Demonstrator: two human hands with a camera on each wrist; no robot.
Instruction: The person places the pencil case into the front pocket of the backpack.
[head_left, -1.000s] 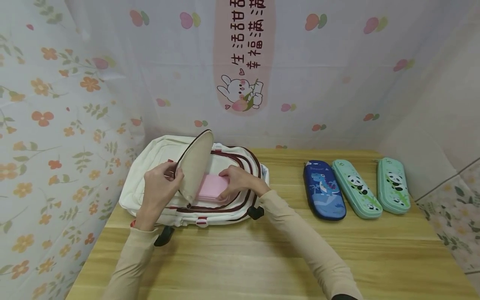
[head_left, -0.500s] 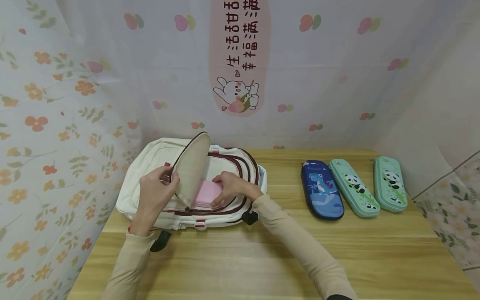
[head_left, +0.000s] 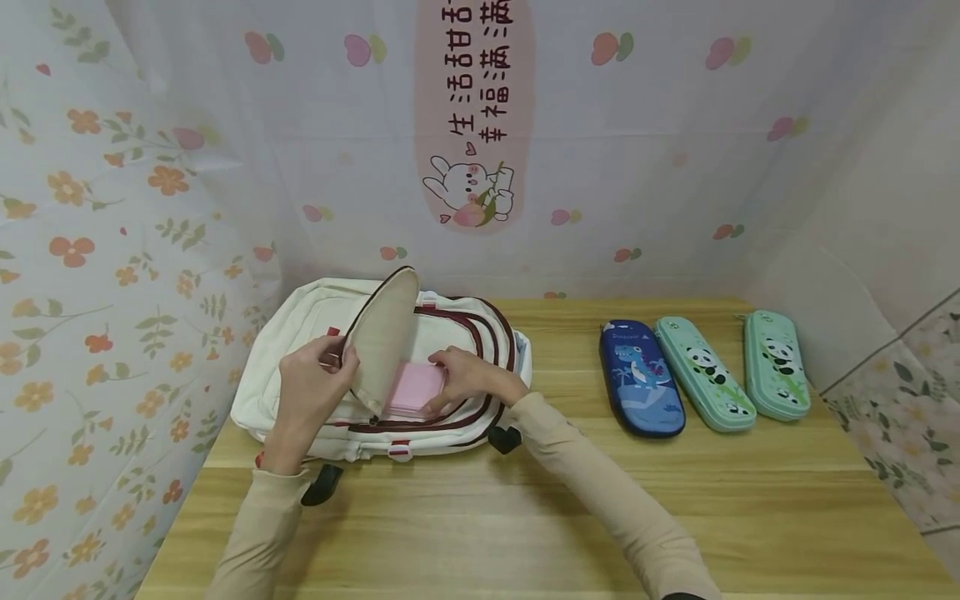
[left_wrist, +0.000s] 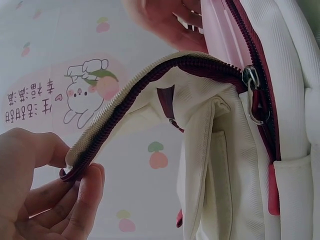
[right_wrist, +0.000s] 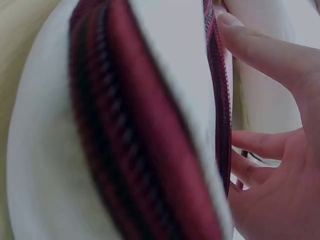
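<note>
A white backpack (head_left: pixel 300 308) with dark red zips lies on the wooden table, one front pocket unzipped. My left hand (head_left: pixel 315 383) pinches the edge of the pocket's beige flap (head_left: pixel 386 342) between thumb and fingers and holds it raised. In the left wrist view the flap's zip edge runs from those fingertips to a metal zip pull (left_wrist: pixel 254 95). My right hand (head_left: pixel 468 377) holds a pink box-like item (head_left: pixel 415 387) by its right end, thumb on the near side. The item's left end is hidden behind the flap. A zip edge partly covers my right fingers (right_wrist: pixel 260 145) in the right wrist view.
Right of the backpack lie a dark blue dinosaur pencil case (head_left: pixel 642 379) and two mint green panda pencil cases, one beside it (head_left: pixel 707 373) and one further right (head_left: pixel 777 367). Printed curtains (head_left: pixel 360 167) stand behind and at the left. Black strap ends (head_left: pixel 322 485) lie near the backpack's front.
The pink item and my right hand have moved slightly left, further under the flap. My left hand keeps the flap raised. The head view has shifted a little.
</note>
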